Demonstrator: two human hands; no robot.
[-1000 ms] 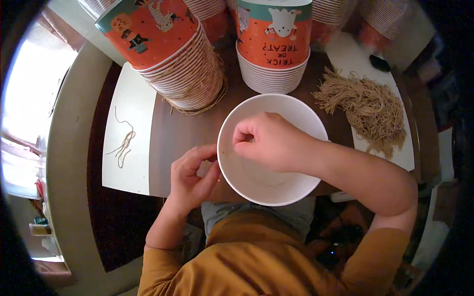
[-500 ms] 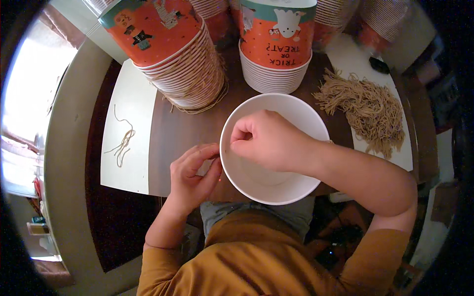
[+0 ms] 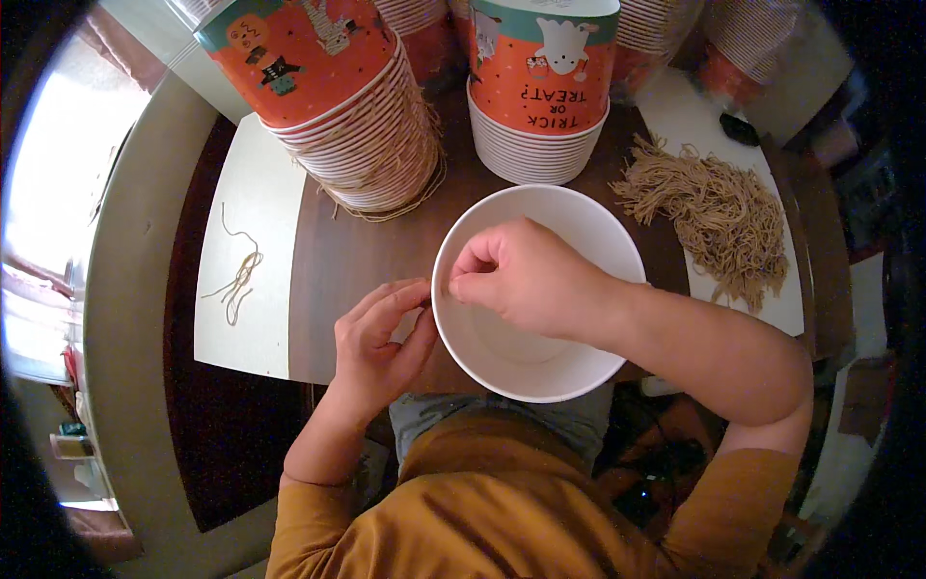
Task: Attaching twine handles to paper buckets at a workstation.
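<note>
A white paper bucket [image 3: 569, 217] stands mouth up at the table's front edge, close to my body. My right hand [image 3: 531, 280] reaches into it, its fingers curled in a pinch close to the inner left wall. Whatever they hold, if anything, is too small to make out. Outside the same wall is my left hand [image 3: 371, 333], thumb and forefinger brought together against the bucket just below the rim. Their tips are partly hidden, and I cannot see what is between them.
Behind the bucket stand two stacks of orange printed buckets: the left stack [image 3: 367, 159] has string draped around its rims, the middle stack [image 3: 538, 145] has none. A tan string bundle [image 3: 728, 222] lies at right, a few loose strings [image 3: 241, 275] at left. Wrapped buckets [image 3: 752, 43] stand farther back.
Both hands stay at the bucket's left wall, with only slight shifts of the right fingers. The bucket has hardly moved.
</note>
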